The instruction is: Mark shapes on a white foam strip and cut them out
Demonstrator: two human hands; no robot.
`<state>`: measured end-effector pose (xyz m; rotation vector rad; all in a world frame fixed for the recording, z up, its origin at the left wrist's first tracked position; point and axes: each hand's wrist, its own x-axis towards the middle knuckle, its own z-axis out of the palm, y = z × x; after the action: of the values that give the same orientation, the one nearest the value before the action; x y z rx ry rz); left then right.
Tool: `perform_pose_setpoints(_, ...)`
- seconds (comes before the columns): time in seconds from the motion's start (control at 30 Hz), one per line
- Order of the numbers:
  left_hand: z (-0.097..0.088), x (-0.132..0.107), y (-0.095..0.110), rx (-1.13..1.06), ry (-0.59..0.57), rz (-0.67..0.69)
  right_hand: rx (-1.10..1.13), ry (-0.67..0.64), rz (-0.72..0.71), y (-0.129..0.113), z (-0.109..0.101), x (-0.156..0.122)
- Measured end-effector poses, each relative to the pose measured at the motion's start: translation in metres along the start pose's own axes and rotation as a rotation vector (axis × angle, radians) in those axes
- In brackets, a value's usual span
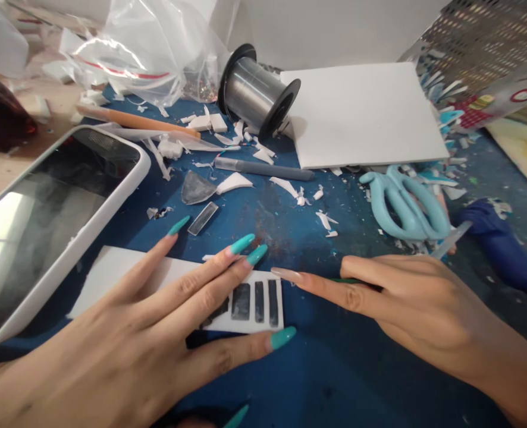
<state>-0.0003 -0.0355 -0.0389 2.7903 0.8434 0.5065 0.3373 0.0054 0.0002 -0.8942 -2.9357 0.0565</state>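
My left hand [156,327] lies flat with spread fingers on a white foam strip [112,267], pressing it to the blue table. The strip's right end carries several dark rectangular pieces [257,302]. My right hand [406,303] rests just right of the strip, index finger stretched toward its end, the other fingers curled round a thin tool whose pale tip [453,238] sticks out behind the hand. A small loose dark rectangle [202,218] lies above my left fingertips.
A phone in a white case [44,226] lies at the left. Light blue scissors [406,202], a grey pen [263,169], a spool of silver ribbon [257,92], a white foam sheet [361,113], an orange stick [134,120] and many white scraps litter the mat.
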Motion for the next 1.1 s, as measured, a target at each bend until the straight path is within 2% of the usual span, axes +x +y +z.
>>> perform_pose_setpoints(0.43,-0.001,0.002,0.001,-0.033,0.007,-0.019,-0.019,0.026,-0.024,-0.001,-0.003,0.003)
perform_pose_setpoints(0.57,-0.002,0.003,0.001,-0.045,-0.012,-0.031,-0.028,-0.022,-0.035,0.000,-0.005,0.002)
perform_pose_setpoints(0.73,-0.004,0.001,0.003,-0.050,0.015,-0.028,-0.006,-0.020,-0.029,0.000,-0.005,0.004)
perform_pose_setpoints(0.97,-0.002,0.002,0.002,-0.015,-0.005,-0.020,-0.058,-0.095,-0.077,0.000,-0.013,0.009)
perform_pose_setpoints(1.1,-0.002,0.002,0.002,-0.026,-0.001,-0.028,-0.082,-0.109,-0.072,0.001,-0.010,0.007)
